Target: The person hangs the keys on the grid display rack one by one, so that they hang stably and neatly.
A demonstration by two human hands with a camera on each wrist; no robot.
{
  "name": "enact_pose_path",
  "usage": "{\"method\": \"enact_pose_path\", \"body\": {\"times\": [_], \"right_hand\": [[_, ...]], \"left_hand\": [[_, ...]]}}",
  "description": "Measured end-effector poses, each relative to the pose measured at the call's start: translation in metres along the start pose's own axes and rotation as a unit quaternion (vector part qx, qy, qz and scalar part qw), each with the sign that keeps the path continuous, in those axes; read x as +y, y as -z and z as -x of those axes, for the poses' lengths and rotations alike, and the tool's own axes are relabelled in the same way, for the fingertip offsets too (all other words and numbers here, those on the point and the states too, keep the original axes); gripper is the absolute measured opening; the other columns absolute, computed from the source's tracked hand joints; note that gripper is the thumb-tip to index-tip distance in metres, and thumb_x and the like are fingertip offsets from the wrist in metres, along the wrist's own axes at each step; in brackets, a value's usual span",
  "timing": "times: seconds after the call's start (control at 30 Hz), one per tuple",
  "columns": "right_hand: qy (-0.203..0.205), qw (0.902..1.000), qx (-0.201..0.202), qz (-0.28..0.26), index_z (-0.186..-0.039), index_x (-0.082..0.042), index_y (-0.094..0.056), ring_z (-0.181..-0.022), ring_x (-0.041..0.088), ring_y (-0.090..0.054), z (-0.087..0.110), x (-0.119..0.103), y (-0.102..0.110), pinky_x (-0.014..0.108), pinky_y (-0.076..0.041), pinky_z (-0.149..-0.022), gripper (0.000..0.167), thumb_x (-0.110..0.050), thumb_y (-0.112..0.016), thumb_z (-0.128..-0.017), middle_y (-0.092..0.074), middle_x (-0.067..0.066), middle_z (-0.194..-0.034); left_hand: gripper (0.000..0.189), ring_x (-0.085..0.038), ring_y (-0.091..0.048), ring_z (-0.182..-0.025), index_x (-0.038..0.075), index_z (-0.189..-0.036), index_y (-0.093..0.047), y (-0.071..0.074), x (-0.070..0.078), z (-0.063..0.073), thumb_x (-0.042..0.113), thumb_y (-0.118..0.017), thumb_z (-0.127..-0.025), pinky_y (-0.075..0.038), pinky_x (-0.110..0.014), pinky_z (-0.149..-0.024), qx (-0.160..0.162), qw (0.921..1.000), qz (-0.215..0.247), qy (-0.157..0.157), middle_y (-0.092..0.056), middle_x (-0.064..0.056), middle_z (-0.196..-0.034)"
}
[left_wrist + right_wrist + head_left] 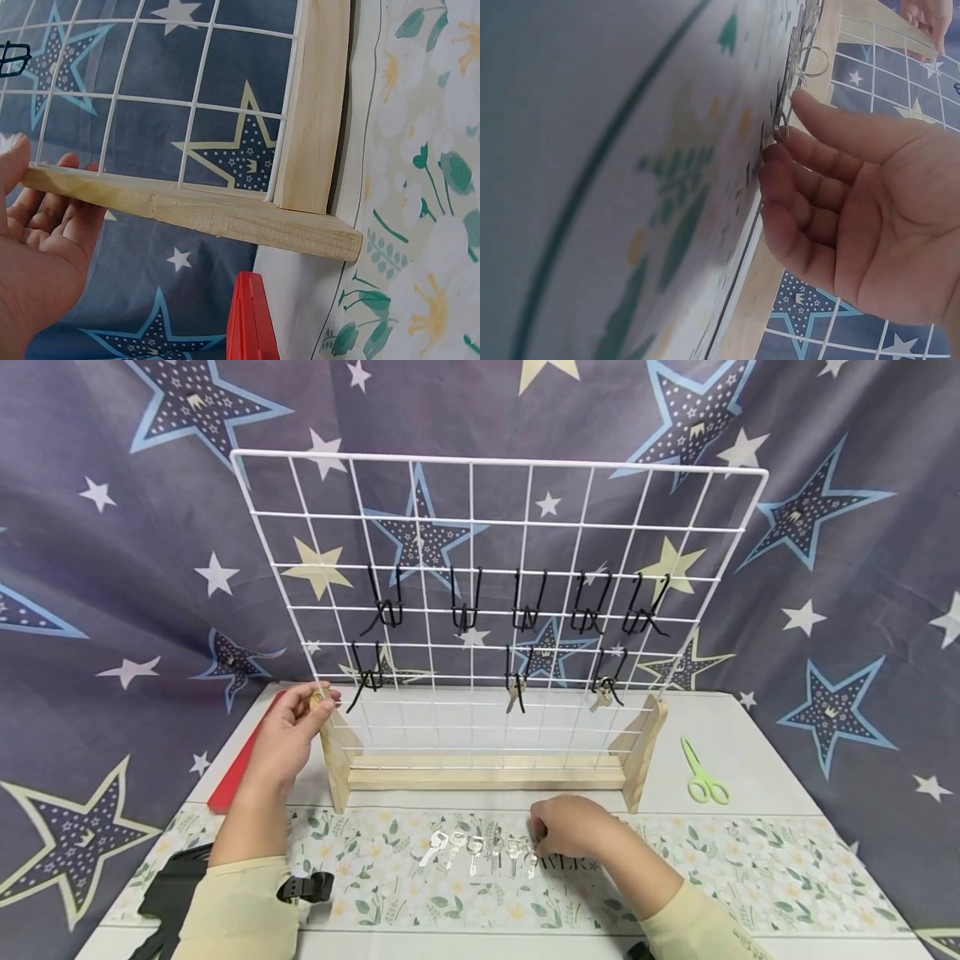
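Note:
My left hand (pixel 288 727) grips the top of the left wooden upright (pixel 187 210) of a stand, thumb on one side and fingers behind. The stand holds a white wire grid (pixel 472 518) fitted with black double hooks (pixel 464 610). On the flowered mat, my right hand (pixel 573 827) pinches the ring (pixel 782 126) of the rightmost key (pixel 532 864) between thumb and forefinger; the key lies partly hidden by the fingers. To its left several more silver keys (pixel 475 853) lie in a row. Keys hang from the lower middle hook (pixel 514 695) and lower right hook (pixel 602 696).
Green scissors (pixel 703 777) lie right of the stand. A red object (pixel 240 760) lies beside the left forearm, and a black object (pixel 176 885) is nearer the front left. Star-patterned cloth (pixel 825 610) hangs behind the table. A wooden crossbar (pixel 487 774) joins the uprights.

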State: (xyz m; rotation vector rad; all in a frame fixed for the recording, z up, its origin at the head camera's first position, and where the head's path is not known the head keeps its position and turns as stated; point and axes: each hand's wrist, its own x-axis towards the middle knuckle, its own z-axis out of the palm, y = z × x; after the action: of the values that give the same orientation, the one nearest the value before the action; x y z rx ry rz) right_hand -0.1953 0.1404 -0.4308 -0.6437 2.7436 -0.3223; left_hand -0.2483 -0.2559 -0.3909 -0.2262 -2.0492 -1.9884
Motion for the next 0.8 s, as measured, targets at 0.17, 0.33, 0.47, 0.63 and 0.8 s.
{"method": "enact_pose_path", "body": {"times": [0.17, 0.33, 0.47, 0.63, 0.8], "right_hand": [[0.003, 1.0000, 0.006, 0.003, -0.074, -0.021, -0.059, -0.064, 0.011, -0.050, 0.002, 0.000, 0.001, 0.032, -0.044, -0.065, 0.022, -0.023, -0.080, -0.079, -0.055, -0.010, -0.069], [0.012, 0.9998, 0.013, -0.001, -0.071, -0.021, -0.058, -0.062, 0.010, -0.048, 0.004, 0.002, 0.001, 0.030, -0.041, -0.062, 0.023, -0.023, -0.079, -0.081, -0.053, -0.010, -0.066], [0.016, 0.9995, 0.017, -0.022, -0.071, -0.021, -0.059, -0.060, 0.010, -0.048, 0.004, 0.005, 0.001, 0.029, -0.041, -0.061, 0.022, -0.023, -0.078, -0.081, -0.053, -0.011, -0.065], [0.031, 0.9981, 0.025, -0.048, -0.074, -0.022, -0.061, -0.062, 0.008, -0.050, 0.005, 0.006, 0.005, 0.028, -0.043, -0.062, 0.018, -0.021, -0.076, -0.084, -0.055, -0.012, -0.067], [0.053, 0.9961, 0.039, -0.059, -0.076, -0.023, -0.060, -0.062, 0.007, -0.051, 0.007, 0.006, 0.012, 0.027, -0.044, -0.060, 0.018, -0.019, -0.072, -0.088, -0.055, -0.012, -0.069]], "left_hand": [[0.041, -0.006, -0.059, -0.110, 0.004, -0.134, -0.050, -0.001, 0.001, 0.000, 0.017, -0.063, -0.097, -0.046, -0.010, -0.091, 0.003, 1.0000, 0.001, -0.004, -0.061, -0.001, -0.120], [0.046, -0.005, -0.058, -0.111, 0.001, -0.137, -0.047, -0.001, 0.001, 0.001, 0.019, -0.062, -0.097, -0.045, -0.009, -0.091, 0.002, 0.9999, -0.010, 0.002, -0.061, 0.000, -0.120], [0.049, -0.004, -0.059, -0.110, -0.001, -0.138, -0.045, -0.002, 0.000, 0.002, 0.019, -0.062, -0.097, -0.046, -0.009, -0.090, 0.004, 0.9999, -0.013, 0.003, -0.061, 0.000, -0.120], [0.045, -0.005, -0.059, -0.111, 0.003, -0.136, -0.048, -0.002, 0.000, 0.002, 0.019, -0.063, -0.097, -0.046, -0.009, -0.090, 0.004, 0.9999, -0.010, 0.004, -0.061, 0.000, -0.120], [0.039, -0.007, -0.058, -0.113, 0.011, -0.133, -0.051, -0.001, 0.001, 0.001, 0.020, -0.063, -0.097, -0.045, -0.009, -0.091, 0.001, 0.9999, -0.014, 0.008, -0.060, -0.002, -0.123]]}}
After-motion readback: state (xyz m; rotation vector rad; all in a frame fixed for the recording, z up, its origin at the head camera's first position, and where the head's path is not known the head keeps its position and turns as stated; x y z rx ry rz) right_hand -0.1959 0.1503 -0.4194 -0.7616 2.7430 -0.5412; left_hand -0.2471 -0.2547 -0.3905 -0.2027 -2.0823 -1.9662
